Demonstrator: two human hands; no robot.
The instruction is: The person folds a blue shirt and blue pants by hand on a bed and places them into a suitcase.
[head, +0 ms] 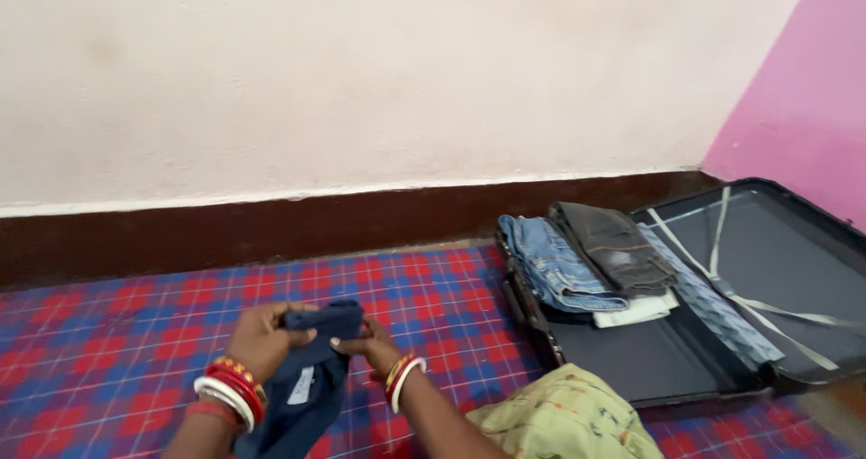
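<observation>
your left hand (pixel 262 333) and right hand (pixel 370 344) both pinch the top edge of a dark blue garment (pixel 311 369), fingers closed on the cloth, holding it just above a red and blue checked sheet (pixel 117 351). to your right, near the wall, an open black suitcase (pixel 631 360) holds folded blue jeans (pixel 550 265) and a dark grey folded garment (pixel 613 243).

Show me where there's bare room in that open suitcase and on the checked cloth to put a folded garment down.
In the suitcase, the near part of the base is bare, bordered by the front rim and the folded jeans and dark trousers stacked at the far end. The checked cloth is bare left of the hands. It is crowded where left hand and right hand grip the navy garment.
</observation>
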